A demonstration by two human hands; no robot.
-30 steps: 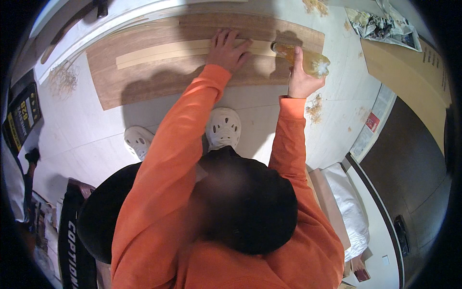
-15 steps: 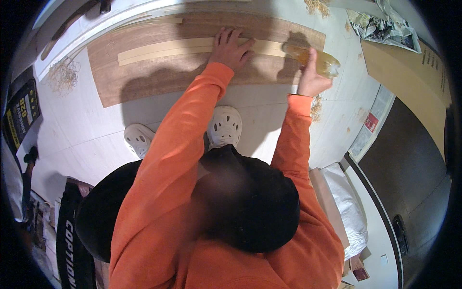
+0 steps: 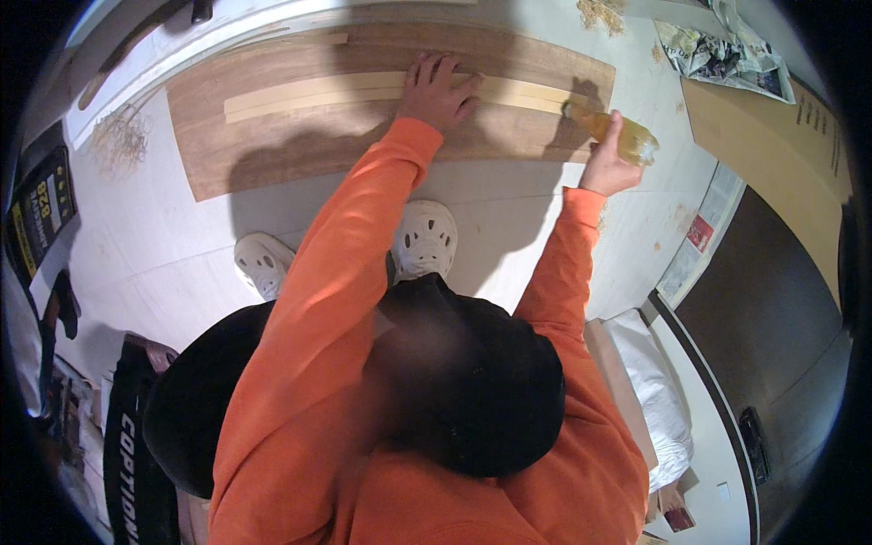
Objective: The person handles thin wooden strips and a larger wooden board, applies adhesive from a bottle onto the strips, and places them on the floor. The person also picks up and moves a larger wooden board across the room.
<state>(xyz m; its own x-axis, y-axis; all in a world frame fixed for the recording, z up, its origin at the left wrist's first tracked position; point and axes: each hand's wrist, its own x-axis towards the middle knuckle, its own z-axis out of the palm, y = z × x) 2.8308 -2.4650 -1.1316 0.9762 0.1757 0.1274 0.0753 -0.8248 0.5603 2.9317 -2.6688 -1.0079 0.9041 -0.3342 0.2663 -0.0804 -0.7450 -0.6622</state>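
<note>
My left hand (image 3: 436, 94) lies on pale wooden strips (image 3: 309, 97), its fingers spread and pressing down. The strips run side by side, lengthwise across a brown wooden board (image 3: 218, 150) on the floor. In my right hand (image 3: 611, 166) is a translucent plastic bottle (image 3: 627, 139) of yellowish liquid that looks like glue. It is tilted, its narrow end pointing left and down at the strips' right end. Whether that tip touches the wood I cannot tell.
Curled shavings (image 3: 118, 145) lie left of the board, with more (image 3: 599, 14) beyond it. Crumpled newspaper (image 3: 727, 59) and a cardboard sheet (image 3: 772, 127) are at the far right. My white clogs (image 3: 425, 238) stand just before the board. Thin offcuts (image 3: 300, 40) rest along its far edge.
My right hand has moved right and slightly nearer with the bottle, along the strips toward their right end. The left hand stays in place on the strips.
</note>
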